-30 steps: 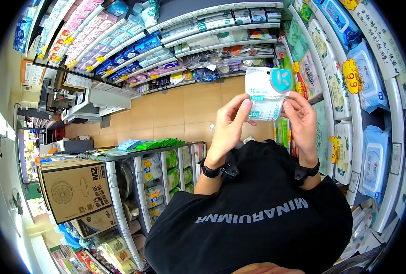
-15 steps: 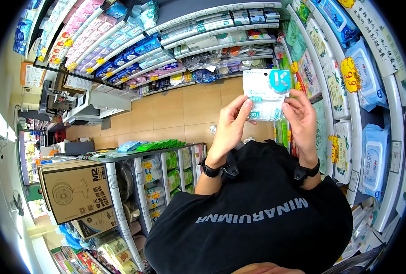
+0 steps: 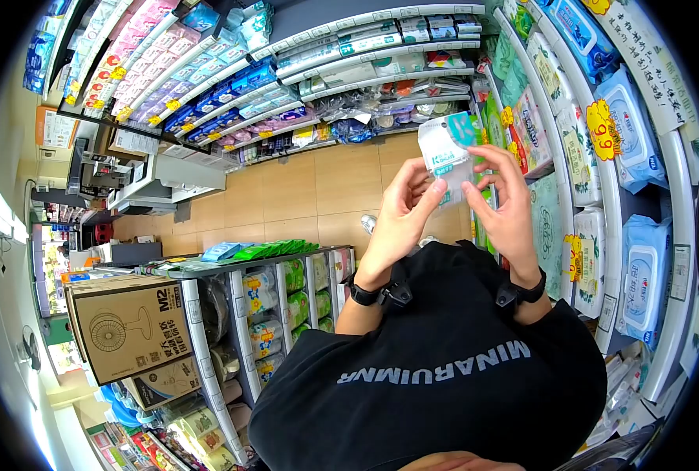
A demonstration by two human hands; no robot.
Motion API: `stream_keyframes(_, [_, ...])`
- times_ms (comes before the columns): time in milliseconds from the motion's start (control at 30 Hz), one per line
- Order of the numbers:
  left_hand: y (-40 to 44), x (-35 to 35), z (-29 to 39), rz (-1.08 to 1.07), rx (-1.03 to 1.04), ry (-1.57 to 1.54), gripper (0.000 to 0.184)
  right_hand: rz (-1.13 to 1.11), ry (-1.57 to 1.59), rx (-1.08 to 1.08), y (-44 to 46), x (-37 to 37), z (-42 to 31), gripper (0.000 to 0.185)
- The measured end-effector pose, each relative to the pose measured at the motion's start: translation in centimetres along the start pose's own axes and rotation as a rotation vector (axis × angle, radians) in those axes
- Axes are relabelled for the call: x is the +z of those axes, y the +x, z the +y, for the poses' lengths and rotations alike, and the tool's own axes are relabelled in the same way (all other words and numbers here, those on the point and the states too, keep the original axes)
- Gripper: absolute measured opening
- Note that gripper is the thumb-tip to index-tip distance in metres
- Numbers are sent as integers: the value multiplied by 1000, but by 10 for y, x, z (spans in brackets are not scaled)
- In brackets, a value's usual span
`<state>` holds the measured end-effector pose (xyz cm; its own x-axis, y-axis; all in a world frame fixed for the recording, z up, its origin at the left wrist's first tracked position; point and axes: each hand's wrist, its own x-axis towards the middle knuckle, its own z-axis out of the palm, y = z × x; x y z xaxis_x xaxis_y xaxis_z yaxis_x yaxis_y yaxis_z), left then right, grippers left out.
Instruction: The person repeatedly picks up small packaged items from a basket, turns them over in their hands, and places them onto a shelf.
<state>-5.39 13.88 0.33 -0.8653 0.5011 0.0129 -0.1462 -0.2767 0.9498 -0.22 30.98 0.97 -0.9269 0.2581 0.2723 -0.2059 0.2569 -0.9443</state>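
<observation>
A small white and teal plastic packet point(image 3: 444, 149) with a hang hole at its top and a see-through lower part is held up in front of my chest. My left hand point(image 3: 411, 204) grips its lower left side, the thumb on the front and the fingers behind. On the right side, my right hand point(image 3: 508, 200) has its thumb and curled fingertips at the packet's edge. The packet is tilted, and its contents are too blurred to make out. Black bands with small devices circle both wrists.
Tall shelves point(image 3: 558, 157) with packs of wipes and tissues stand close on my right. More stocked shelves point(image 3: 287, 71) curve across the far side. A low shelf unit point(image 3: 239, 314) and a fan carton point(image 3: 133, 330) are at left. Tiled floor point(image 3: 287, 188) lies between.
The packet has tilted and turned, and its lower part is now less flat to my view. My right hand has shifted left, its fingers moving to the packet's upper right edge.
</observation>
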Motion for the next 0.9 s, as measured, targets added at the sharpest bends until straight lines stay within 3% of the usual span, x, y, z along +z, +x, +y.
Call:
stream_keyframes(200, [-1,6,14,-65,-21,183,38,-86,124,-24,-1,5,2,45])
stream_keyframes(300, [-2,7,14,-93,-10,302,40,-52,203,41,-5,3,20,44])
stream_keyframes(367, [-2,6,11,-94,35,328,35,-35,395,205,-4,-1,25,41])
stream_keyframes(900, [-2,7,12,-48,19,192,31,-22,745,322,-3,-8,27,33])
